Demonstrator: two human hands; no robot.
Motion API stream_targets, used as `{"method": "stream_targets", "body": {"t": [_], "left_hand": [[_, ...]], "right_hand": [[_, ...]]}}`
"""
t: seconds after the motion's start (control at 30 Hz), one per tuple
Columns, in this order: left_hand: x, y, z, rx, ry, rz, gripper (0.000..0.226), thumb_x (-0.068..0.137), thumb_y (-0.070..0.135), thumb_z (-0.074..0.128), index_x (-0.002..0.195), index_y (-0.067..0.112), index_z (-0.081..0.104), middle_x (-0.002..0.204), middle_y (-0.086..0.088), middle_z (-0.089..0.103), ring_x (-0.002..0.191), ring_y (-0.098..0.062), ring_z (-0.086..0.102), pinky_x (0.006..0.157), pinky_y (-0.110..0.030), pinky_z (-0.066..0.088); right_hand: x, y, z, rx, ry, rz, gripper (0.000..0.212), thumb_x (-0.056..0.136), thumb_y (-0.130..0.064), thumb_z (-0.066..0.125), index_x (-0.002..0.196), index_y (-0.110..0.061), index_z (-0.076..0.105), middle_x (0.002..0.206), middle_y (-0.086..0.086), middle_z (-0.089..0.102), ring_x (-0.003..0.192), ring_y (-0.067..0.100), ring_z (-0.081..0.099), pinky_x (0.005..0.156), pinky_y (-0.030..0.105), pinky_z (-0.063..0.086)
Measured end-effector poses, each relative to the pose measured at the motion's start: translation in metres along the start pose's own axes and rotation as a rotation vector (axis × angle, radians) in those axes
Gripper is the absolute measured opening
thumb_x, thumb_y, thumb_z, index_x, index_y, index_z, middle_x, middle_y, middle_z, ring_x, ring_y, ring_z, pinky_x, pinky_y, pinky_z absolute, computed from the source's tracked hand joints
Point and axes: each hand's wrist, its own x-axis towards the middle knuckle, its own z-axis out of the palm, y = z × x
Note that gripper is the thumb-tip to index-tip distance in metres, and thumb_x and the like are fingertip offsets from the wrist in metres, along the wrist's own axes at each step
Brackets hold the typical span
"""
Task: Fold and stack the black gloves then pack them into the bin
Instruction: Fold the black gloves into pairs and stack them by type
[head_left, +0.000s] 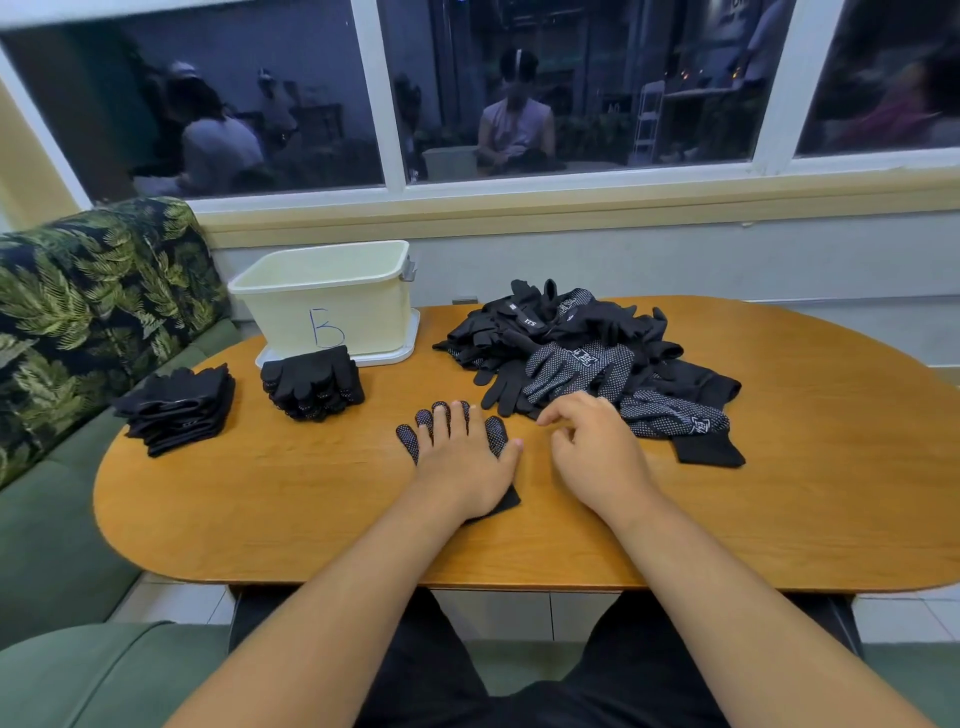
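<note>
Glove (496, 432) mostly hidden under flat left hand (462, 467); right hand (597, 452) loosely curled, grip empty.

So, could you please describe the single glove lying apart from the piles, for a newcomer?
On the oval wooden table, look at the middle near the front edge, in front of the loose heap of gloves. There the left hand presses flat on one glove. Unlike the heap and the two folded stacks by the cream bin, it lies alone, spread flat, white dots up.
</note>
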Motion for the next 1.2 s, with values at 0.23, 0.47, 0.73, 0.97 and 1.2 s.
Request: {"method": "stream_targets", "body": {"t": [0.23,0.47,0.73,0.97,1.2], "left_hand": [[-0.020,-0.017,0.001,0.075,-0.046,0.196,0.093,0.099,0.082,0.014,0.171,0.025,-0.005,0.178,0.001,-0.013,0.163,-0.019,-0.018,0.133,-0.050,-0.005],[-0.023,-0.020,-0.009,0.063,-0.009,0.198,0.085,0.103,0.077,0.016,0.171,0.029,0.001,0.178,0.004,-0.008,0.163,-0.020,-0.017,0.131,-0.054,-0.010],[-0.022,-0.023,-0.001,0.064,-0.028,0.150,0.085,0.102,0.078,0.012,0.170,0.031,-0.004,0.178,0.001,-0.010,0.164,-0.022,-0.015,0.132,-0.054,-0.005],[-0.032,-0.026,-0.002,-0.132,0.091,0.177,0.071,0.109,0.063,0.017,0.171,0.029,0.013,0.179,0.004,0.007,0.164,-0.015,-0.003,0.133,-0.049,0.000],[-0.044,-0.034,-0.001,-0.161,0.229,0.211,0.062,0.107,0.056,0.033,0.164,0.030,0.036,0.173,0.006,0.029,0.163,-0.014,0.014,0.134,-0.046,0.005]], "right_hand": [[0.001,0.001,-0.001,-0.021,0.031,0.053,0.026,0.096,-0.013,0.056,0.099,-0.033,0.072,0.108,-0.018,0.065,0.107,0.014,0.053,0.091,0.042,0.051],[0.001,0.001,-0.003,-0.012,0.066,0.130,0.028,0.096,-0.012,0.055,0.097,-0.034,0.071,0.106,-0.018,0.062,0.109,0.014,0.052,0.094,0.041,0.049],[0.004,0.006,-0.006,0.197,0.211,0.191,0.032,0.095,0.000,0.056,0.104,-0.025,0.074,0.110,-0.011,0.062,0.102,0.010,0.059,0.092,0.031,0.050],[0.046,0.018,-0.046,0.332,0.300,0.429,0.040,0.101,-0.023,0.059,0.140,-0.029,0.066,0.129,0.000,0.067,0.100,0.018,0.066,0.085,0.036,0.056],[0.067,0.017,-0.063,0.315,0.160,0.471,0.032,0.106,-0.020,0.061,0.136,-0.019,0.073,0.119,-0.004,0.075,0.076,0.009,0.061,0.072,0.035,0.053]]}}
